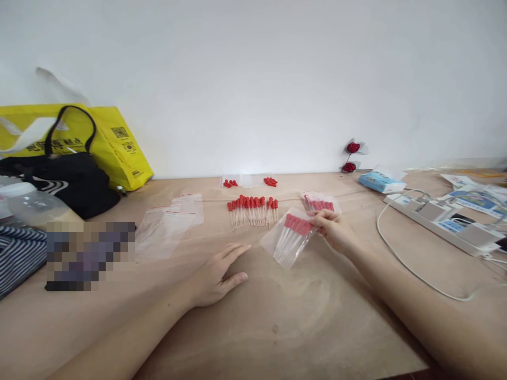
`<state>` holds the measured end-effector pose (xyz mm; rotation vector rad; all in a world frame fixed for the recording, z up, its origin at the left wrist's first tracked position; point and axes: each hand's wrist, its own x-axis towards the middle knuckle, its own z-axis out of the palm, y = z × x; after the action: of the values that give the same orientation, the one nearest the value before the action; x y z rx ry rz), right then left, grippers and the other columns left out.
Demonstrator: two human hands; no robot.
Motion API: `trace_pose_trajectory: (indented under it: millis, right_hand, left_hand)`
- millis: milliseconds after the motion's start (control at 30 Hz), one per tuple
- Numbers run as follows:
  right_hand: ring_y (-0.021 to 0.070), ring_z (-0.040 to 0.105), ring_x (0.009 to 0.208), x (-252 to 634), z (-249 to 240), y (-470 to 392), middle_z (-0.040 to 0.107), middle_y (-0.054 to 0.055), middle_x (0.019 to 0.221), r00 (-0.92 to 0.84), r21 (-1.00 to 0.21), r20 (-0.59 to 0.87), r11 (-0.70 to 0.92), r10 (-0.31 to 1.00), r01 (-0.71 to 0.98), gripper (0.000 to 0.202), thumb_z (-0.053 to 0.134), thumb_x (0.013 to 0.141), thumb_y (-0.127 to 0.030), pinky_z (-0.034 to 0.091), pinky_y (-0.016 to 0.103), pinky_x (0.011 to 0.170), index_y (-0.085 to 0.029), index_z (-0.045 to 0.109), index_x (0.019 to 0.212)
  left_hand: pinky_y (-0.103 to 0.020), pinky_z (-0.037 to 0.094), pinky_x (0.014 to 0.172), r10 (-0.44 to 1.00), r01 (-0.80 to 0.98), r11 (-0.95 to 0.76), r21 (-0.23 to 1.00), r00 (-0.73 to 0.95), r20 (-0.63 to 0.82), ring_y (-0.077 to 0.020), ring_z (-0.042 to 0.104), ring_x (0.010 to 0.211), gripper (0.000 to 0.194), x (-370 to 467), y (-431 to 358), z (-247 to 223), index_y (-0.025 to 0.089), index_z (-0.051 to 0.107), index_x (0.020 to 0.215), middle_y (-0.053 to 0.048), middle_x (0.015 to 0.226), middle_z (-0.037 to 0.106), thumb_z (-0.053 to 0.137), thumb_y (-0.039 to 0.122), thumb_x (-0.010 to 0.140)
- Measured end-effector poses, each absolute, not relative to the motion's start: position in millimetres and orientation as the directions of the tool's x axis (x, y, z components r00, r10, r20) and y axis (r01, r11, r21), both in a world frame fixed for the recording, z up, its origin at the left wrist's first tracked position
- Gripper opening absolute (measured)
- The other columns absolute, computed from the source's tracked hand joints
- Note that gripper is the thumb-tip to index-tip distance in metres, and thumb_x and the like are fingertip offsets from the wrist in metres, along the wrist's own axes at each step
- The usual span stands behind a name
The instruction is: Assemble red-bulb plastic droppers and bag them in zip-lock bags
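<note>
My right hand (330,229) pinches the top corner of a clear zip bag (287,256) that holds several red-topped droppers (297,224). Behind that hand lies a second filled zip bag (321,205), partly covered by the fingers. My left hand (222,274) rests on the table with fingers stretched and nothing in it. Beyond it, loose droppers (253,206) lie in a row, red bulbs toward the wall. To the left are several flat clear zip bags (166,232), overlapping one another. Loose red rubber bulbs (270,181) lie in two small groups near the wall.
At left stand a yellow bag (119,148), a black bag (79,182) and a plastic bottle (39,203), beside striped cloth (18,258). A tissue pack (381,182), artificial roses (350,158) and a power strip (439,224) with a cable (404,264) occupy the right.
</note>
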<state>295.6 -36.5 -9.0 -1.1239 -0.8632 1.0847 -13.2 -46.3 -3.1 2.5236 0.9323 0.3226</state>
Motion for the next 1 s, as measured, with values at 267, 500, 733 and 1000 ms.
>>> trace_pose_trajectory:
  millis: [267,500,733,1000]
  right_hand:
    - [0.0075,0.045,0.043,379,-8,-7,0.046,-0.005,0.045,0.346,-0.994,0.025,0.062,0.938,-0.094,0.032,0.075,0.047,-0.023,0.039,0.021,0.041,-0.018,0.043,0.047]
    - [0.0085,0.049,0.048,413,-16,18,0.055,-0.002,0.055,0.400,-0.960,0.186,0.079,0.897,0.268,0.024,0.075,0.049,-0.025,0.039,0.021,0.044,-0.016,0.056,0.061]
    - [0.0133,0.052,0.060,381,-17,19,0.054,0.002,0.067,0.411,-0.630,0.683,0.200,0.604,0.751,0.011,0.061,0.066,-0.027,0.044,0.028,0.059,-0.017,0.054,0.067]
    - [0.0152,0.054,0.077,281,-25,-24,0.052,0.004,0.080,-0.180,-0.320,0.776,0.624,0.604,0.713,0.009,0.050,0.074,-0.014,0.046,0.028,0.068,-0.021,0.055,0.076]
  left_hand:
    - [-0.042,0.030,0.100,0.669,0.570,-0.677,0.466,0.740,0.066,-0.0221,0.033,0.122,0.051,-14,-47,-5,0.026,0.027,0.131,-0.006,0.133,0.038,0.040,0.042,0.084]
    - [-0.042,0.027,0.101,0.749,0.701,-0.662,0.266,0.634,0.193,-0.0231,0.033,0.122,0.047,-17,-38,-6,0.023,0.039,0.125,-0.007,0.129,0.042,0.040,0.044,0.082]
    - [-0.048,0.020,0.100,0.988,1.000,-0.018,0.010,0.016,0.155,-0.0341,0.023,0.126,0.063,-65,7,1,0.008,0.038,0.127,-0.020,0.133,0.035,0.036,0.049,0.079]
    - [-0.046,0.027,0.097,0.996,0.998,-0.058,-0.025,0.056,-0.071,-0.0369,0.025,0.125,0.072,-51,-15,5,0.001,0.034,0.129,-0.024,0.134,0.031,0.028,0.054,0.080]
